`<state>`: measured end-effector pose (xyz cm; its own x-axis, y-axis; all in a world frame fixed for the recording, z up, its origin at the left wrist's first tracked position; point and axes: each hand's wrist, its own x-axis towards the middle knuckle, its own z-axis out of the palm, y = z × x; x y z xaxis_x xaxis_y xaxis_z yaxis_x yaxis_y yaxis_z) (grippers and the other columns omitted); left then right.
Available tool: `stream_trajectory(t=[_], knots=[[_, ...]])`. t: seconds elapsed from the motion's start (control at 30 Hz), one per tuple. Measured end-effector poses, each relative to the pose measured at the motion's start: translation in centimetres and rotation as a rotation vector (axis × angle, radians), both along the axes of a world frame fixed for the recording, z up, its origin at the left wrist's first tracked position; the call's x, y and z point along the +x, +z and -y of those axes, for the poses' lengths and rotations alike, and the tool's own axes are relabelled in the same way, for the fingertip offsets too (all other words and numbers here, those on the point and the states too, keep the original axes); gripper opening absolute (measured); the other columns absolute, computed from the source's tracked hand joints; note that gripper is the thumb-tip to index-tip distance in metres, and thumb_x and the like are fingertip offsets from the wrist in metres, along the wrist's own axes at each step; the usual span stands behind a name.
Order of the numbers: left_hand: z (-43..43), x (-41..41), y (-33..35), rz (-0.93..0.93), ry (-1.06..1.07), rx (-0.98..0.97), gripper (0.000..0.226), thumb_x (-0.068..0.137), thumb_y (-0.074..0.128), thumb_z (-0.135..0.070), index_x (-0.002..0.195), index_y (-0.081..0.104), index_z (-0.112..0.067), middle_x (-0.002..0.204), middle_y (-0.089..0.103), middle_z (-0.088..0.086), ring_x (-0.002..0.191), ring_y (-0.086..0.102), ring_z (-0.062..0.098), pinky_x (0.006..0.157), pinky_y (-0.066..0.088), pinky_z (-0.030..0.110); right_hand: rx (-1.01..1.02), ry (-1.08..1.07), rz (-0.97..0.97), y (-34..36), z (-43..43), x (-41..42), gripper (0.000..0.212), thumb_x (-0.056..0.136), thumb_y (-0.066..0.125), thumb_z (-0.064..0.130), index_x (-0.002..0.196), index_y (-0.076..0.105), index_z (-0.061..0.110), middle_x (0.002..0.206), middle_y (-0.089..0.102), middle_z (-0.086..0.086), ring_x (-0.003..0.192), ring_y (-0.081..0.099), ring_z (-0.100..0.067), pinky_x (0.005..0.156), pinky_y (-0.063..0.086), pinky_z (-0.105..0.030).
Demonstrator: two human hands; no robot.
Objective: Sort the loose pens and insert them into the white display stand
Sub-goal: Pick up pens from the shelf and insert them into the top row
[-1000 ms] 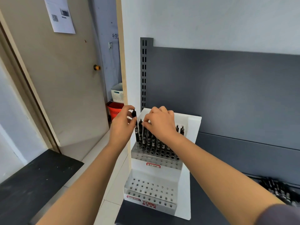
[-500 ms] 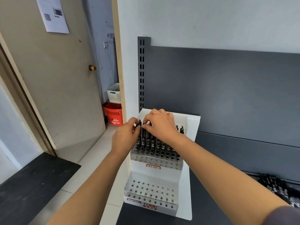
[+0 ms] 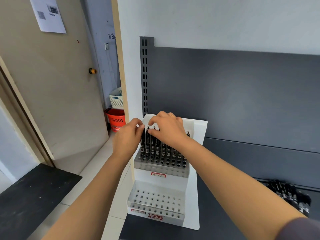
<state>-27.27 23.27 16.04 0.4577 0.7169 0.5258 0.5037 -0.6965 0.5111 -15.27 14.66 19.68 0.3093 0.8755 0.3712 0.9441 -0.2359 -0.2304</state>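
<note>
Well, both hands were up at the top tier of the white display stand, which stood just below the middle of the frame on a dark shelf. The top tier held a packed row of black pens, all upright in their holes. The lower tier showed only bare holes, with a red "TOME" label along its front edge.

The left hand came in from the lower left. Its fingers were curled, and the thumb and forefinger pinched the top of the leftmost pen, which stood in the corner hole at the left end of the row. The right hand reached in from the lower right and lay over the pen tops, fingers bent (a thin ring showed on one of them). Its thumb tip touched the top of the second pen, just beside the leftmost one. Whether that hand truly gripped it, I could not tell.

A heap of loose pens lay on the shelf at the lower right of the frame, well apart from the stand. At the left of the frame were a closed door with a sheet of paper stuck on it, and behind the wall edge a white basket sat above a red basket.
</note>
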Motion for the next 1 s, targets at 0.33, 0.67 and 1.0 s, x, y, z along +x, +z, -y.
stream_trajectory(t=[0.33,0.67,1.0], knots=[[8.0,7.3,3.5,-0.004,-0.2,0.258,0.016,0.092,0.051,-0.028,0.105,0.059,-0.022,0.092,0.063,-0.006,0.088,0.053,0.02,0.074,0.04,0.034,0.203,-0.123,-0.064,-0.1,8.6,8.1,0.021,0.093,0.054,0.035,0.109,0.061,0.022,0.115,0.055,0.003,0.105,0.05,-0.02,0.084,0.044,-0.034],[20.8,20.5,0.0,-0.143,-0.481,0.169,0.014,0.092,0.05,-0.025,0.103,0.058,-0.022,0.089,0.06,-0.007,0.086,0.052,0.017,0.073,0.042,0.031,0.037,-0.278,-0.207,-4.2,24.5,20.4,0.015,0.094,0.051,0.035,0.101,0.061,0.026,0.093,0.057,0.007,0.083,0.057,-0.015,0.069,0.046,-0.03],[29.2,27.1,-5.0,-0.34,-0.552,0.072,0.018,0.094,0.047,-0.028,0.11,0.054,-0.024,0.095,0.06,-0.008,0.092,0.051,0.015,0.08,0.043,0.031,-0.255,-0.332,-0.404,-9.3,34.8,28.2,0.017,0.093,0.052,0.031,0.105,0.062,0.025,0.103,0.064,0.006,0.096,0.058,-0.016,0.083,0.05,-0.035]])
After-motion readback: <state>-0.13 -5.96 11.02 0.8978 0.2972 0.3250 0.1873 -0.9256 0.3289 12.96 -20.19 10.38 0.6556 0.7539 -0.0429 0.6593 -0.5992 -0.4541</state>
